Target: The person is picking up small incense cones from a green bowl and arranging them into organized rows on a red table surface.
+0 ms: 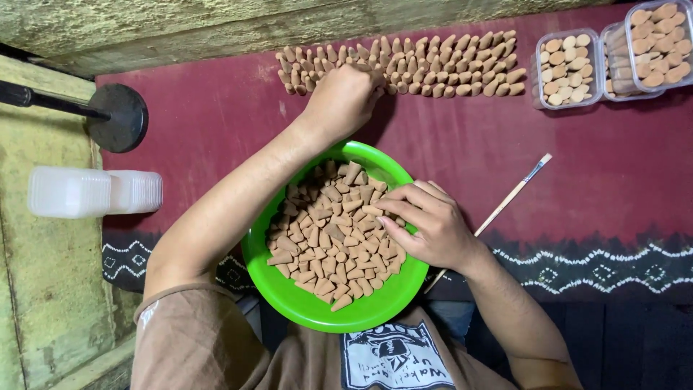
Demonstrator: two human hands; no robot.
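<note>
Left hand [345,97] stretched forward to the rows of cones [426,66] laid on the red cloth [462,152], fingers curled there, contents hidden. Right hand [426,224] nearer, over the green bowl [289,292], pinching one loose brown cone [372,210], long axis sideways. Bowl heaped with cones; clear tubs [570,68] far right packed with upright ones.

Small tan clay-coloured cones [328,235] are lying heaped every which way in a round bright green plastic bowl [289,296], filling most of it. More of the same cones are lying side by side in neat rows [433,65] on the dark red cloth [216,123] beyond the bowl.
</note>
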